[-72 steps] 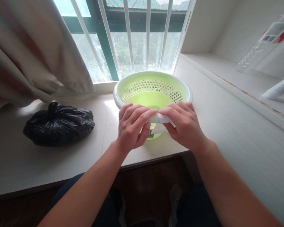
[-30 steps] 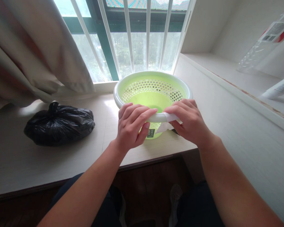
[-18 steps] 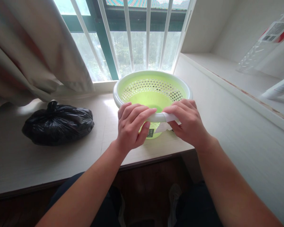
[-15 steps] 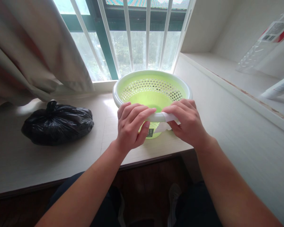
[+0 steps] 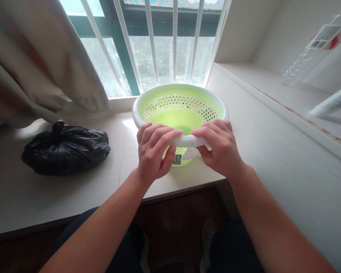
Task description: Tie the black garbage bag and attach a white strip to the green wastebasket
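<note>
A light green perforated plastic basket (image 5: 184,100) with a pale rim stands on a white desk (image 5: 82,182) under a barred window. My left hand (image 5: 153,153) grips the basket's near rim, fingers curled over the top and thumb below. My right hand (image 5: 220,149) is closed on a white paper label (image 5: 194,147) that wraps over the same rim, pinching it against the edge. A small dark sticker shows on the basket's near side below my hands.
A tied black plastic bag (image 5: 65,148) lies on the desk to the left. A beige curtain (image 5: 36,64) hangs at the upper left. On the right shelf lie a clear plastic bottle (image 5: 312,53) and a white tube (image 5: 331,102). The desk edge runs just below my wrists.
My right hand slid a little right along the rim with the label, then back left. The whole view shifted slightly left. My left hand kept its grip.
</note>
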Available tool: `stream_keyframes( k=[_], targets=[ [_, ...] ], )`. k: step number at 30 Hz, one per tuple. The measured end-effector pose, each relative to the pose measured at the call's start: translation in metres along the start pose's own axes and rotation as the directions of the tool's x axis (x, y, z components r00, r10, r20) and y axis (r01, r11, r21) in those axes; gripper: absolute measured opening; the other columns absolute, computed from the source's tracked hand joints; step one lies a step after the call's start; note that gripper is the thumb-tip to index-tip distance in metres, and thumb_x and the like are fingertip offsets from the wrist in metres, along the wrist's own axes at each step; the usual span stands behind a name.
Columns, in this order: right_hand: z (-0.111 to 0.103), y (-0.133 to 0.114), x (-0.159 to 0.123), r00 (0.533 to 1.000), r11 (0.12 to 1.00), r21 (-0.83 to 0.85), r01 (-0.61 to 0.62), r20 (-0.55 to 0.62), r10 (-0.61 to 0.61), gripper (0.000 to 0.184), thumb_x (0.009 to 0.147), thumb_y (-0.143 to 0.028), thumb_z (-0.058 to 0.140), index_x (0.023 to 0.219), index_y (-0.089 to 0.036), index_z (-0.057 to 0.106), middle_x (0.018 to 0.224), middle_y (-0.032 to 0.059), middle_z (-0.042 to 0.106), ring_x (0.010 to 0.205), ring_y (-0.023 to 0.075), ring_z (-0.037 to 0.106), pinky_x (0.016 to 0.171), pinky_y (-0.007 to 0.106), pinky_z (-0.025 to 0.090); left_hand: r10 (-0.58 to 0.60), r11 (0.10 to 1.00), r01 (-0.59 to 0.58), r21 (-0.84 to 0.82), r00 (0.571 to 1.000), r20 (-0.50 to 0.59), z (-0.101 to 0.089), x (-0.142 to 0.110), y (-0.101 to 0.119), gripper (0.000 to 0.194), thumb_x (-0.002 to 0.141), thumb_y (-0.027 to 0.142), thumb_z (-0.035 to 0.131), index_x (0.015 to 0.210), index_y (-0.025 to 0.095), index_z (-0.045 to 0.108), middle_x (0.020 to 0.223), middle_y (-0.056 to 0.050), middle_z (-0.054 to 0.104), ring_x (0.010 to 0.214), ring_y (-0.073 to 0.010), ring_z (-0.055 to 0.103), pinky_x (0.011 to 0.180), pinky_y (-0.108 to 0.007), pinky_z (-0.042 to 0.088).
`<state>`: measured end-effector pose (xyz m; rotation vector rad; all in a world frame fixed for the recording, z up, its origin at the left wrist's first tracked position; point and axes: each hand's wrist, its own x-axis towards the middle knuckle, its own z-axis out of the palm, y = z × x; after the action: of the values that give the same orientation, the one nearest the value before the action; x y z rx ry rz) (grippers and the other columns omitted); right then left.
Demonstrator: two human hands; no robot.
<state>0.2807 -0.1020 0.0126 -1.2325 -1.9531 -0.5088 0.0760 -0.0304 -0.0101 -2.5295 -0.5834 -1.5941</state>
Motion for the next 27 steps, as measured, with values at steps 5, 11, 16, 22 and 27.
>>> stream_keyframes(
  k=[5, 11, 16, 22, 27],
  targets=[
    [0.001, -0.002, 0.000, 1.000, 1.000, -0.004, -0.012, 0.000, 0.012, 0.012, 0.097, -0.020, 0.054, 0.103, -0.024, 0.063, 0.086, 0.0026, 0.066, 0.084, 0.0236, 0.055, 0.086, 0.039, 0.037, 0.000, 1.000, 0.000, -0.012, 1.000, -0.009, 0.001, 0.000, 0.000, 0.032, 0.100, 0.030, 0.044, 0.120, 0.026, 0.068, 0.107, -0.007, 0.073, 0.109, -0.0263, 0.064, 0.112, -0.050, 0.037],
    [0.001, -0.005, 0.000, 1.000, 1.000, -0.002, -0.029, -0.008, 0.029, 0.014, 0.094, -0.016, 0.055, 0.102, -0.024, 0.063, 0.085, 0.0025, 0.066, 0.083, 0.0237, 0.053, 0.086, 0.039, 0.036, -0.031, 0.999, 0.031, -0.019, 0.999, 0.009, 0.001, -0.001, -0.001, 0.032, 0.101, 0.033, 0.044, 0.120, 0.026, 0.068, 0.107, -0.007, 0.073, 0.111, -0.0270, 0.063, 0.114, -0.051, 0.035],
    [0.002, -0.008, -0.001, 0.999, 0.999, -0.021, -0.048, -0.005, 0.048, 0.018, 0.091, -0.014, 0.055, 0.103, -0.025, 0.063, 0.087, 0.0028, 0.066, 0.085, 0.0244, 0.054, 0.087, 0.040, 0.036, -0.013, 1.000, 0.013, -0.027, 1.000, -0.003, 0.001, -0.001, -0.002, 0.032, 0.101, 0.033, 0.043, 0.120, 0.027, 0.068, 0.107, -0.007, 0.073, 0.110, -0.0272, 0.063, 0.113, -0.051, 0.036],
    [0.002, -0.012, -0.002, 0.997, 0.996, -0.048, -0.073, 0.010, 0.074, 0.022, 0.087, -0.012, 0.057, 0.103, -0.025, 0.063, 0.088, 0.0032, 0.066, 0.087, 0.0255, 0.055, 0.089, 0.041, 0.035, -0.035, 0.999, 0.036, -0.028, 0.999, 0.018, 0.001, -0.002, -0.006, 0.033, 0.102, 0.036, 0.042, 0.120, 0.028, 0.068, 0.106, -0.007, 0.072, 0.111, -0.0280, 0.062, 0.114, -0.053, 0.036],
    [0.002, -0.016, -0.001, 0.995, 0.994, -0.051, -0.094, 0.006, 0.095, 0.022, 0.086, -0.011, 0.057, 0.102, -0.025, 0.063, 0.086, 0.0033, 0.066, 0.086, 0.0257, 0.055, 0.089, 0.040, 0.035, -0.032, 0.999, 0.033, -0.038, 0.999, 0.021, 0.001, -0.003, -0.009, 0.033, 0.103, 0.039, 0.041, 0.120, 0.028, 0.068, 0.106, -0.008, 0.072, 0.111, -0.0279, 0.062, 0.114, -0.053, 0.036]
  ],
)
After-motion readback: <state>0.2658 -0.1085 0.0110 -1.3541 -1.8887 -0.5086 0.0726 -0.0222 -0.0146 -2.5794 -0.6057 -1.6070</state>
